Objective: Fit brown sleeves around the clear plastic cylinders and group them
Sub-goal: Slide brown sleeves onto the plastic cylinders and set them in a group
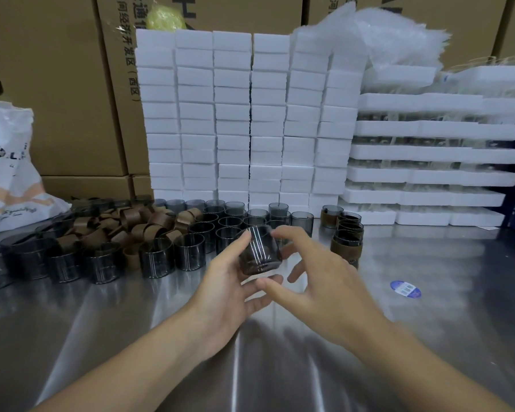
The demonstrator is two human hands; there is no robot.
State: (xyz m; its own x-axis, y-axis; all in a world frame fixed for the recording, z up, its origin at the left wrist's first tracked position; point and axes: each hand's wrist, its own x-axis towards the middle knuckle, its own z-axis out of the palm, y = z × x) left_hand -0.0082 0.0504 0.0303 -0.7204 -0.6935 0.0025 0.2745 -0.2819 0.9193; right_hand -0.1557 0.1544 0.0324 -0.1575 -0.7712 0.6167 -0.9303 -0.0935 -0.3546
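One clear cylinder (259, 251) sits tilted in my left hand (223, 292), thumb and fingers curled round it above the steel table (428, 337). My right hand (324, 292) hovers beside it, fingers spread, holding nothing; whether its fingertips touch the clear cylinder I cannot tell. Loose brown sleeves (137, 224) lie far left.

table: shiny metal (428, 337) | behind: stacked white foam blocks (250, 114) | rear: brown cardboard cartons (57, 84)
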